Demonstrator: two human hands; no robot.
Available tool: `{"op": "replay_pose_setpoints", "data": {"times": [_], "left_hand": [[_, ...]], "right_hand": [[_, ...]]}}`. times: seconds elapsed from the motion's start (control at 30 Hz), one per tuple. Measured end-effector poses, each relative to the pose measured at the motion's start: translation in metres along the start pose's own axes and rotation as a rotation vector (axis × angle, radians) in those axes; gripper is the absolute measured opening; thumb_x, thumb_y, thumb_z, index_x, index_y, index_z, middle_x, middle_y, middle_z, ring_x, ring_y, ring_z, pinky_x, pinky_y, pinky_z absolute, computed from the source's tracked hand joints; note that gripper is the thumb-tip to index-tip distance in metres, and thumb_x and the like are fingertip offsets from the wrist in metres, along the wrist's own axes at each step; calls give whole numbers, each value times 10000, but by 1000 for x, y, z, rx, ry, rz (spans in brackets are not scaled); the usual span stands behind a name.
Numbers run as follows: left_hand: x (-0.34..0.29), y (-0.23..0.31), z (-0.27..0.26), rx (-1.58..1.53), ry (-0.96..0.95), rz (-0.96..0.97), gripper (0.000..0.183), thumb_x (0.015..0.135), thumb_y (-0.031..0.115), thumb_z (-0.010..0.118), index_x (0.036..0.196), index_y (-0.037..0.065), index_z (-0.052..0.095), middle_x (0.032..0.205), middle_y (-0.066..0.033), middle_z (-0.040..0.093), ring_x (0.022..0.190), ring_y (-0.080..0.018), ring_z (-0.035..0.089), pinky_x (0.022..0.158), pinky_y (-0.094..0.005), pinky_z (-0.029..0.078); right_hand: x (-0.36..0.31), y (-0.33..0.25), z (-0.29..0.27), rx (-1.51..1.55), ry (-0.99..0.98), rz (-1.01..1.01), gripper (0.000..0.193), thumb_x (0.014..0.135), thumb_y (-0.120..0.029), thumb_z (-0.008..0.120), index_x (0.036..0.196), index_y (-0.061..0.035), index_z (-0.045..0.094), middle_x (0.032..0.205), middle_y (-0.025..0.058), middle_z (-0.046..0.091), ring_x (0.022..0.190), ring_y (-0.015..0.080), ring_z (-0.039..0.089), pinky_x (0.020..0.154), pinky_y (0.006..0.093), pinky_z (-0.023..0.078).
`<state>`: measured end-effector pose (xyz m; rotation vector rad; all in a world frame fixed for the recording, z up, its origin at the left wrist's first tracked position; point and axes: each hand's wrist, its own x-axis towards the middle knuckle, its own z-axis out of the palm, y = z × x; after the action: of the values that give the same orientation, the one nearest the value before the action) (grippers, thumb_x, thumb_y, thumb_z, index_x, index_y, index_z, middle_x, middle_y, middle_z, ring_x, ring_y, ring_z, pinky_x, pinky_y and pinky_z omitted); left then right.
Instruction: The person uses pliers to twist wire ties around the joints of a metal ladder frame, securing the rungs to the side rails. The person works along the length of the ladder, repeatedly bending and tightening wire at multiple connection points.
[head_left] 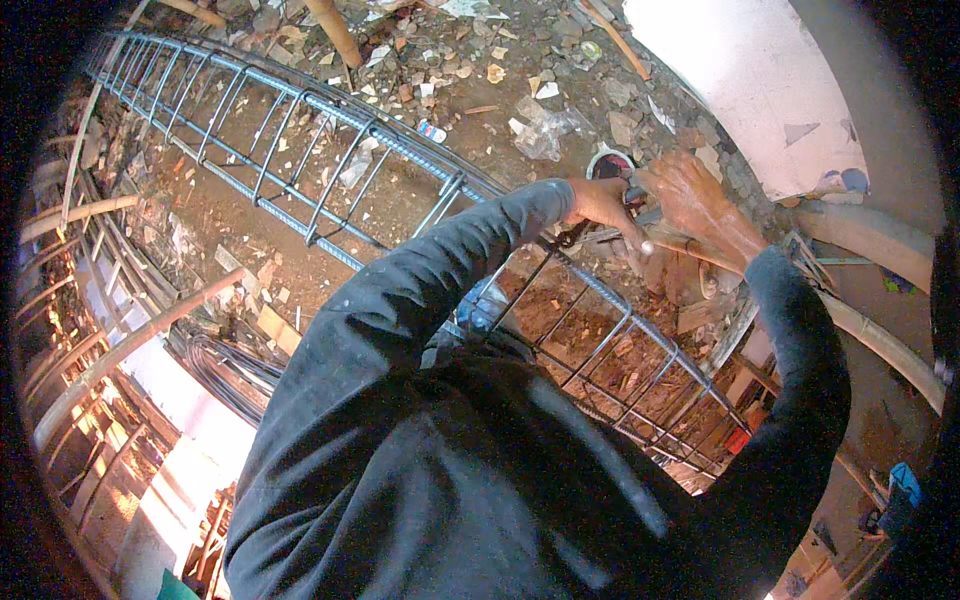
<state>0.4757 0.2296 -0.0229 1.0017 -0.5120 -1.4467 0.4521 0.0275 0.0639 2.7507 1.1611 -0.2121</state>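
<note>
My left hand reaches across the far side of the rebar cage, fingers bent around a small dark object whose kind I cannot make out. Close beside it, my right hand is closed, its fingertips meeting the left hand's at that object. What the right fingers hold is hidden. Just beyond the two hands is a round thing with a pale rim and a dark inside. The steel cage of long bars and square stirrups runs from the far left, under my left arm, to the lower right.
Rubble and broken tile pieces cover the dirt beyond the cage, with a crumpled clear plastic bag among them. A white panel stands at the upper right. Bamboo poles cross the left, near coiled dark rods.
</note>
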Motion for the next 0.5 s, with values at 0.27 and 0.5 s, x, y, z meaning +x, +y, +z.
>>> {"op": "replay_pose_setpoints", "data": {"times": [0.27,0.5], "left_hand": [[1,10,17,615,174,-46,908,585,548,950,1120,-119,642,1090,-245,688,1004,-321,667,857,-441,537],[19,-5,31,743,339,92,660,568,526,951,736,-68,719,693,-175,717,631,-299,703,610,-416,560]], "right_hand": [[20,13,-9,213,-897,149,241,723,-219,791,839,-10,760,811,183,738,730,354,731,623,485,575],[44,6,-52,307,-1127,343,487,547,-318,892,862,22,743,711,161,694,691,343,694,599,461,529]]}}
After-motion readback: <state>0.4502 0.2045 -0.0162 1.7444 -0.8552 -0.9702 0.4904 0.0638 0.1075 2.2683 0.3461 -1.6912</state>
